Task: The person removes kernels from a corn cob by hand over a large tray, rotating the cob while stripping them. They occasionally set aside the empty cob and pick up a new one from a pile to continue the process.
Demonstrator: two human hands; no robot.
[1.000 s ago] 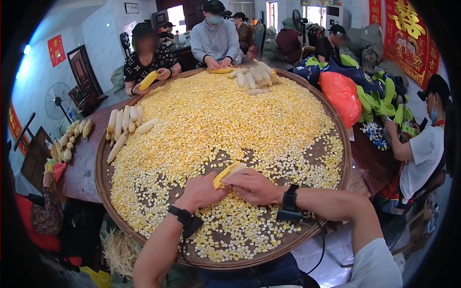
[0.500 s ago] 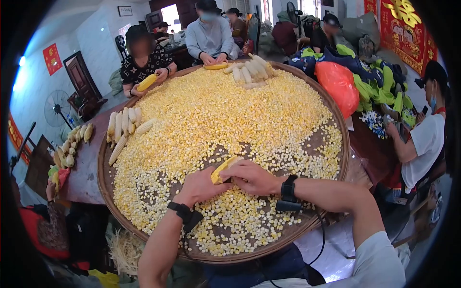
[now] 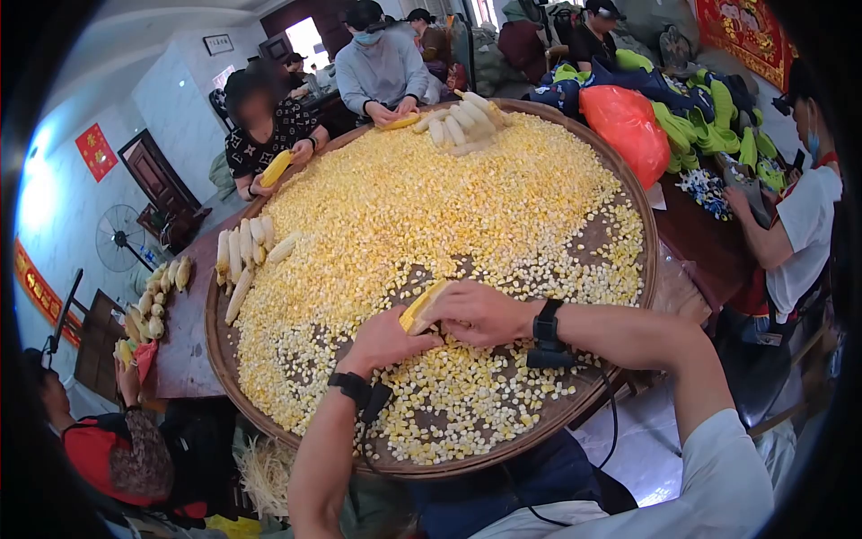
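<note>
Clamping left hand (image 3: 386, 341) and curled right hand (image 3: 480, 313) on a corn cob (image 3: 422, 305), over loose kernels (image 3: 404, 198) in the round tray (image 3: 431, 470); still gripping it as before, now seen from a tilted view.

Yellow cob (image 3: 421, 304), yellow-and-white kernels (image 3: 422, 207), brown tray (image 3: 576, 406), red bag (image 3: 626, 133), gold-patterned red banner (image 3: 743, 38), white-patterned black shirt (image 3: 242, 154)

The left forearm (image 3: 325, 449) slants in from seven o'clock to the left hand (image 3: 386, 342), curled towards two o'clock, while the right elbow (image 3: 693, 364) bends near four o'clock and the right hand (image 3: 480, 312), fingers bent, points towards nine beside it.
</note>
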